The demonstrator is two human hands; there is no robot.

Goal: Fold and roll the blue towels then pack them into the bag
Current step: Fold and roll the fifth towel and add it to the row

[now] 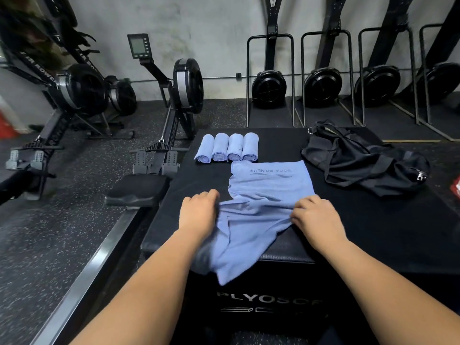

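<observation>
Your left hand (199,212) and right hand (316,217) each clamp the blue towel (268,185) near the plyo box's (373,232) front edge, likely stretching it flat for folding.

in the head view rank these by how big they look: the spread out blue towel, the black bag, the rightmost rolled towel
1. The spread blue towel and the black bag: they cover similar areas, and the towel lies nearer the camera, so I leave them unranked.
2. The rightmost rolled towel: clearly smallest.
</observation>
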